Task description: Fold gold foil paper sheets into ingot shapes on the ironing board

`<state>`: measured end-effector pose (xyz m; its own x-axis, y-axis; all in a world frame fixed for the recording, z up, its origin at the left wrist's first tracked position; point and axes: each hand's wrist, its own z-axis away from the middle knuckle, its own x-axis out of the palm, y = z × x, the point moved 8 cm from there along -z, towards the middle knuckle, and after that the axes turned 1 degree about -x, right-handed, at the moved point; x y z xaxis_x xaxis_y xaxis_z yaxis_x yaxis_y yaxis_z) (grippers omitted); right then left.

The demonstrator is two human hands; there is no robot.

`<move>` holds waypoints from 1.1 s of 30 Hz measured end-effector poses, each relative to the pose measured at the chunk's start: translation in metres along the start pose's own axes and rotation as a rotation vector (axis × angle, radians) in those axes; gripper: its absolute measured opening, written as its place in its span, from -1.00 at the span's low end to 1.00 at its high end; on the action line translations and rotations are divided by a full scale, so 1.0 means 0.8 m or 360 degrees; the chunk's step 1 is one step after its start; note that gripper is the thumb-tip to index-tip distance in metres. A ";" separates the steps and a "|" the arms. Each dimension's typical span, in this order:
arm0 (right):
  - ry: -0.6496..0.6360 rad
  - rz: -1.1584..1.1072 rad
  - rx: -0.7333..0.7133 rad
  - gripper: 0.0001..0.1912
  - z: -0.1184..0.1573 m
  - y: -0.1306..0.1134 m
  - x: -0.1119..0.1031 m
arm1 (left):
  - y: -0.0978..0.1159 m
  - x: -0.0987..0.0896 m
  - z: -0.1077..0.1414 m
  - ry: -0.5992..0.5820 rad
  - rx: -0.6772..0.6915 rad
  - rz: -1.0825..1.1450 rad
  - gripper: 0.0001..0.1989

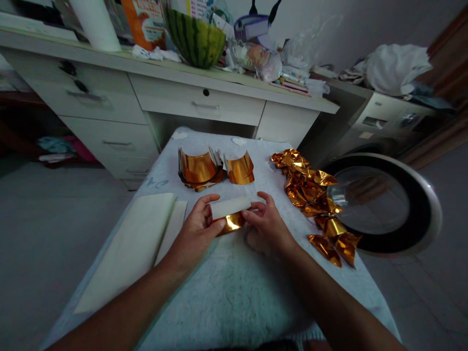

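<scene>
Between my two hands is a small sheet of gold foil (234,222) with a white underside curling up along its far edge. My left hand (203,219) pinches its left end between thumb and fingers. At the right end, my right hand (266,218) grips it the same way. Beyond the hands lie a stack of curved gold foil sheets (199,168) and a smaller curved stack (240,168). Crumpled and folded gold foil pieces (307,187) run down the right side of the cloth. White paper sheets (127,248) lie left of my left hand.
A pale cloth (234,292) covers the table. Behind it stands a white desk (197,100) with drawers, holding a cut watermelon (195,39), bags and a white roll (95,24). At the right, a washing machine's round door (433,204) hangs open beside the table edge.
</scene>
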<state>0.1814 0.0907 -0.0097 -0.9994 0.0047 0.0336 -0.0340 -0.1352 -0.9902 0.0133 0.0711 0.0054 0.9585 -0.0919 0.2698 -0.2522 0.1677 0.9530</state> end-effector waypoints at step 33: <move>-0.0082 0.1456 -0.0765 -0.92 0.001 -0.028 0.023 | 0.006 0.035 0.026 -0.0476 0.0932 -0.2065 -0.86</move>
<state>0.1634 0.0934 0.0135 -0.6424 0.0554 -0.7644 0.7309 0.3444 -0.5893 0.0359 0.0491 0.0201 0.5056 -0.0736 -0.8596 0.6656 -0.6007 0.4429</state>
